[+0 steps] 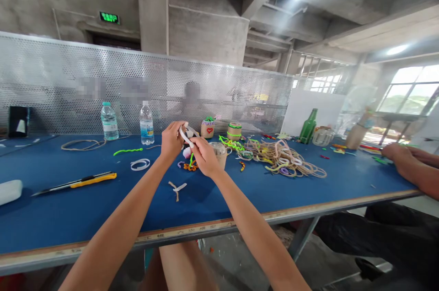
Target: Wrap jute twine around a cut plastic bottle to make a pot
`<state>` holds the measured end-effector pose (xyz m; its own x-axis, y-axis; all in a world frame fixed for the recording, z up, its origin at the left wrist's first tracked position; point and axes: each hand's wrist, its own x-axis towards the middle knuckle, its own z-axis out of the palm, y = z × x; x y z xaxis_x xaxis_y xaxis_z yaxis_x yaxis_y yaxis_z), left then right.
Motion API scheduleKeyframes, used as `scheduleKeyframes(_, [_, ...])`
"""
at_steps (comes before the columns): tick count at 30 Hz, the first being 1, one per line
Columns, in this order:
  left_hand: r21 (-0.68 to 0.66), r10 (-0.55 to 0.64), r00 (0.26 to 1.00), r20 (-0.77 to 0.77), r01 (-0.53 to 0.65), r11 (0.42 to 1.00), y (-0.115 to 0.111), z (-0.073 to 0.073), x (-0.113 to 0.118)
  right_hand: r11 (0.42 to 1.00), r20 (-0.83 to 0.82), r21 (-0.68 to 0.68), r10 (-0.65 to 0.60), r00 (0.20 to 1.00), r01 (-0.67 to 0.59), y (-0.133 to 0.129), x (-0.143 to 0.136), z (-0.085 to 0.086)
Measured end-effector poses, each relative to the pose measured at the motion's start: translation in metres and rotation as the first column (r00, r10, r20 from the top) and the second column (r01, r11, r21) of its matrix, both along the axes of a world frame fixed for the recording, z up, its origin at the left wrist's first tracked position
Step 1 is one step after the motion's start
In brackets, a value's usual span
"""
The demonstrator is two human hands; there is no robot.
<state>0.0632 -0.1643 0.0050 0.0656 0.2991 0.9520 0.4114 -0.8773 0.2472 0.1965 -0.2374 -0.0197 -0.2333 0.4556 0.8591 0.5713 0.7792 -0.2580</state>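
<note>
A white fuzzy strip [185,135], bent into a loop, is held up between both hands above the blue table. My left hand [172,140] is closed on its upper end. Closed on the lower right part of the strip is my right hand [205,156]. Just behind my right hand stands a clear cup [221,151], partly hidden. Orange and purple curled pieces [190,167] lie below the hands. Nearer to me are small twine and white scraps [177,188]. A coil of white strip [140,164] rests to the left.
A yellow cutter [92,180] lies left on the table [130,208]. Two water bottles [109,121], decorated jars [207,128] and a green bottle [308,127] stand behind. Tangled twine [291,158] spreads right. Another person's hands [399,156] are at far right.
</note>
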Motion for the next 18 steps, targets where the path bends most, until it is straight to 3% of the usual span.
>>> scheduleKeyframes(6, [-0.188, -0.009, 0.999, 0.041, 0.017, 0.982, 0.007, 0.000, 0.002, 0.996, -0.064, -0.069, 0.059, 0.996, -0.064, -0.005, -0.004, 0.002])
scheduleKeyframes(11, [-0.285, 0.052, 0.999, -0.015, -0.054, 0.957, 0.005, -0.002, 0.006, 0.983, -0.129, -0.131, 0.109, 0.986, -0.126, -0.005, -0.004, 0.002])
scheduleKeyframes(18, [-0.177, 0.267, 0.939, -0.217, -0.307, 0.935, -0.019, 0.003, 0.004, 0.974, -0.233, -0.183, 0.089, 0.968, -0.134, -0.002, -0.001, 0.000])
